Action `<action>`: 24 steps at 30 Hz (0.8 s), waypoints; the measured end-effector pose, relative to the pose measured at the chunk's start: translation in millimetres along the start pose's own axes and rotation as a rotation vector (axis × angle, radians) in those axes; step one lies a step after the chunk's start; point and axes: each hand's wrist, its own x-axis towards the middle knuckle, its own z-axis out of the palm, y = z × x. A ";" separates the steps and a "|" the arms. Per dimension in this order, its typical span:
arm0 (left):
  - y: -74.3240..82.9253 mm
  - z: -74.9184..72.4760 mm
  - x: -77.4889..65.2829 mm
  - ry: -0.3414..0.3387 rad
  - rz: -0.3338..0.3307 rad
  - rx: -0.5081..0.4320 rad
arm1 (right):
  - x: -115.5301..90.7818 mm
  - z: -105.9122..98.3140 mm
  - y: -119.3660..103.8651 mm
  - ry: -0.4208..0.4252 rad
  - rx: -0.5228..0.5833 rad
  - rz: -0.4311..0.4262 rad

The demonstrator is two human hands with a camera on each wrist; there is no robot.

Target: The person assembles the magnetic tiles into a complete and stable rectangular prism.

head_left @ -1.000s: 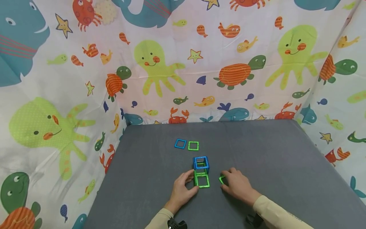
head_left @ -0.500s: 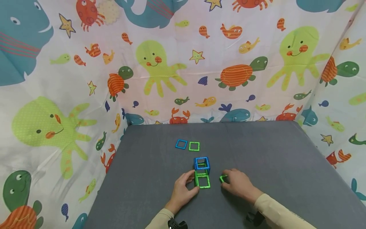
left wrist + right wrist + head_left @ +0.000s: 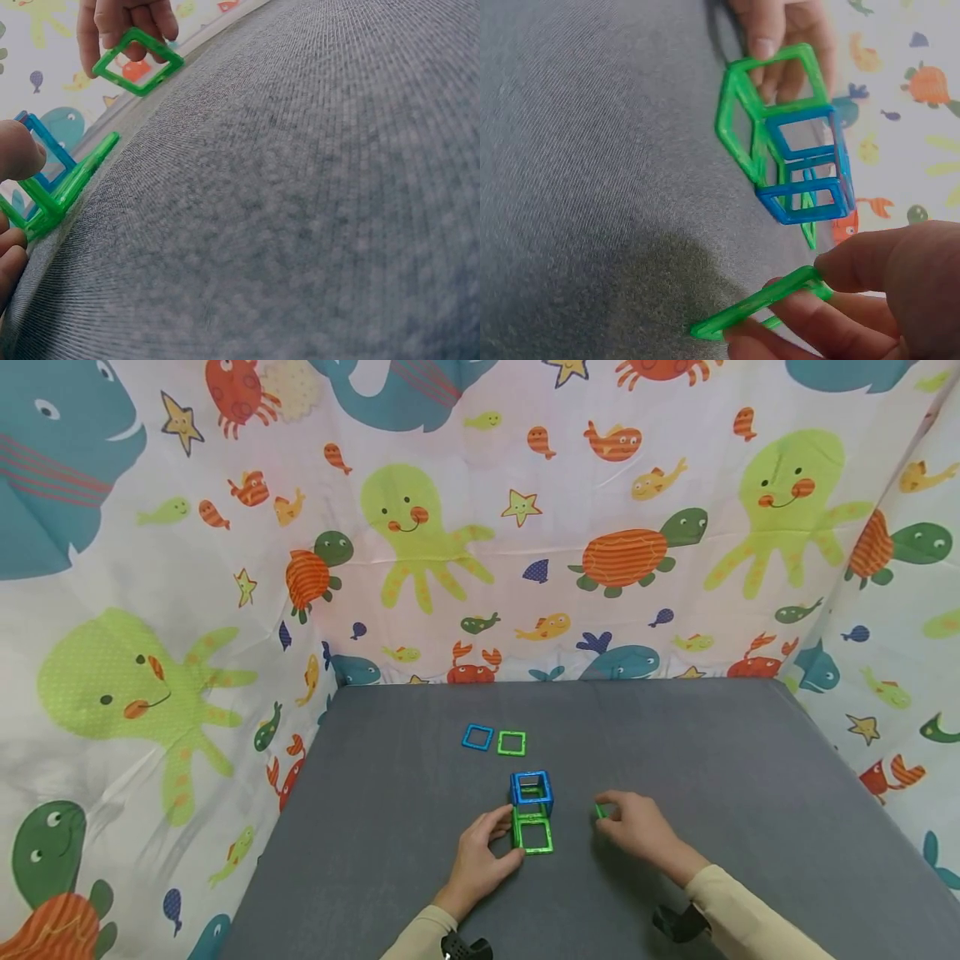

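Near the front middle of the head view stands a small magnetic tile structure, a blue box (image 3: 534,800) with green square tiles (image 3: 537,851) joined to its near side. My left hand (image 3: 478,857) holds it from the left, its thumb on an upright green tile (image 3: 815,75) and its fingers behind that tile. Farther right, my right hand (image 3: 647,832) pinches a loose green square magnetic tile (image 3: 754,303) between thumb and fingers, above its shadow on the table. That tile looks nearly edge-on in the head view, while its open frame shows in the left wrist view.
Two loose tiles lie flat behind the structure, one blue (image 3: 467,745) and one green (image 3: 512,753). Grey cloth covers the table (image 3: 375,827). A curtain (image 3: 465,635) printed with sea animals hangs at its back and sides.
My right hand has moved a little right and away from the structure, turning the green tile more edge-on. The left hand stays at the structure.
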 end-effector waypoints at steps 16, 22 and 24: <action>-1.3 -0.2 1.1 -0.011 -0.012 0.002 | 2.9 6.5 8.8 -0.081 0.523 0.088; -0.3 -1.1 0.9 -0.016 -0.019 0.000 | 2.1 23.7 5.7 -0.088 0.608 0.087; -0.4 -1.1 0.6 -0.017 -0.025 -0.001 | 2.3 29.1 4.8 -0.084 0.628 0.098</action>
